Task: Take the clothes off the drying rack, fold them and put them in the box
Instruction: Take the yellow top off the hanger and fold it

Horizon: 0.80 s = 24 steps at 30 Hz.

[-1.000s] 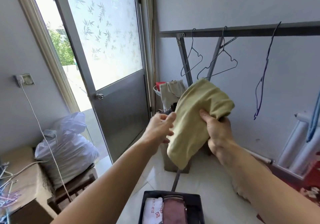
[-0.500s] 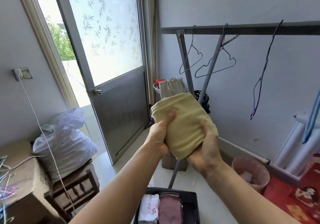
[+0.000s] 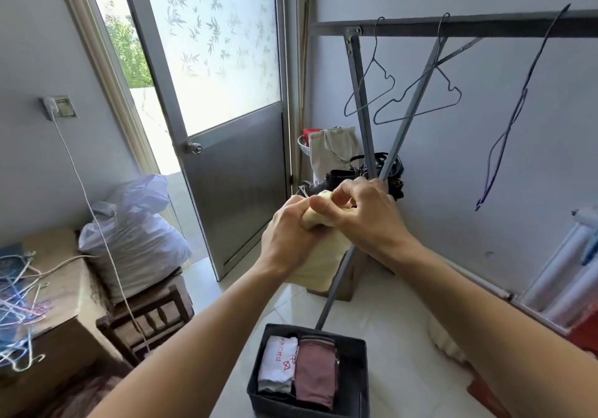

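The cloth (image 3: 318, 255) in my hands is pale yellow. Below, my dark grey box (image 3: 352, 375) holds a white shirt (image 3: 280, 366) with red print and a dusty-pink garment (image 3: 315, 374). The door glass (image 3: 220, 42) carries a leaf pattern.

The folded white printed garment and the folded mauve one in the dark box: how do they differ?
The folded white printed garment lies at the left of the dark fabric box and bears red print; the folded mauve garment lies to its right, plain, and looks wider and longer. Both are folded and lie side by side, touching.
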Tool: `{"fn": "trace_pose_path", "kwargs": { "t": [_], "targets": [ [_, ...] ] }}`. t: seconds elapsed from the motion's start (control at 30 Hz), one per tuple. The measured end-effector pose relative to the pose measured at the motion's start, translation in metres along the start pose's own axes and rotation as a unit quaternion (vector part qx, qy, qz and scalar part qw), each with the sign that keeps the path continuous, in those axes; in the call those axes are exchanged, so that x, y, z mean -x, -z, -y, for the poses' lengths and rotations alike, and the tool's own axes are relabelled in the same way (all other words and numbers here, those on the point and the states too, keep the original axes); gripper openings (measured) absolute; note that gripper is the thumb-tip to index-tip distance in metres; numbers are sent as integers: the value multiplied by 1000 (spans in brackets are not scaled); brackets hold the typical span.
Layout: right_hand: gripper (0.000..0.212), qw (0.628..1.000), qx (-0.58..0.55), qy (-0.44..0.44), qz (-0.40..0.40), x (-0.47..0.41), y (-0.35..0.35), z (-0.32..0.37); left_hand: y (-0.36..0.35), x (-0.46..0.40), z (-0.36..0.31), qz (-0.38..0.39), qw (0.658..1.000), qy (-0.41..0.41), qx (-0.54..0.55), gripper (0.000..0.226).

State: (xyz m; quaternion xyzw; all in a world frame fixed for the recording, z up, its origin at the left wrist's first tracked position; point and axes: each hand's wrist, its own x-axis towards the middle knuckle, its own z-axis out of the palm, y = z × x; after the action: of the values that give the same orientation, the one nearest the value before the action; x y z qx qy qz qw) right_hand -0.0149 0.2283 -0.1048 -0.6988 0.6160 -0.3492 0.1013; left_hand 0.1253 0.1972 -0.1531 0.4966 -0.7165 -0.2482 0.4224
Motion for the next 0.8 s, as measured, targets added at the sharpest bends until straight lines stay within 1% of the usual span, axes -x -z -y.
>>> {"fn": "trace_pose_path", "kwargs": {
  "t": [0.03, 0.07, 0.13, 0.2, 0.27, 0.33, 0.4, 0.5, 0.53, 0.57, 0.63, 0.67, 0.7, 0.73, 0.77, 0.8],
  "targets": [
    [32, 1000, 16, -3, 2, -2, -2, 1, 0, 1, -2, -3, 1000, -10, -16, 30],
    [22, 1000, -1, 1, 4, -6, -7, 0, 2, 1, 0, -8, 999, -14, -35, 31],
    [20, 994, -111, -1, 11, -14, -18, -3, 5, -3, 9, -12, 998, -20, -65, 34],
    [19, 969, -244, -26, -5, -26, -30, -5, 8, -11, 23, 10, 996, -19, -90, 41],
    [20, 952, -300, -38, -35, -39, -45, -7, 13, -22, 39, 50, 995, 1, -91, 46],
    [23, 945, -320, -40, -56, -55, -65, -11, 20, -38, 53, 99, 992, 30, -77, 42],
    [24, 946, -316, -44, -60, -72, -86, -15, 29, -52, 68, 140, 987, 63, -50, 38],
    [20, 965, -255, -52, -37, -103, -121, -30, 42, -72, 97, 166, 974, 139, 70, 30],
    [25, 970, -232, -67, -31, -110, -132, -35, 45, -79, 108, 164, 965, 167, 119, 29],
    [37, 971, -220, -93, -21, -116, -145, -40, 49, -87, 119, 156, 954, 197, 166, 30],
    [72, 957, -244, -157, -5, -121, -167, -47, 54, -100, 142, 139, 923, 255, 251, 34],
    [82, 941, -280, -190, 14, -124, -178, -50, 57, -107, 153, 139, 903, 280, 294, 38],
    [80, 913, -340, -223, 40, -126, -188, -53, 60, -113, 166, 142, 880, 304, 337, 42],
    [68, 870, -414, -254, 81, -128, -196, -54, 61, -117, 175, 146, 854, 327, 377, 46],
    [60, 811, -493, -286, 132, -131, -202, -56, 62, -121, 185, 152, 828, 351, 411, 49],
    [56, 746, -551, -331, 176, -134, -208, -56, 62, -124, 194, 159, 806, 372, 432, 51]
  ]
}}
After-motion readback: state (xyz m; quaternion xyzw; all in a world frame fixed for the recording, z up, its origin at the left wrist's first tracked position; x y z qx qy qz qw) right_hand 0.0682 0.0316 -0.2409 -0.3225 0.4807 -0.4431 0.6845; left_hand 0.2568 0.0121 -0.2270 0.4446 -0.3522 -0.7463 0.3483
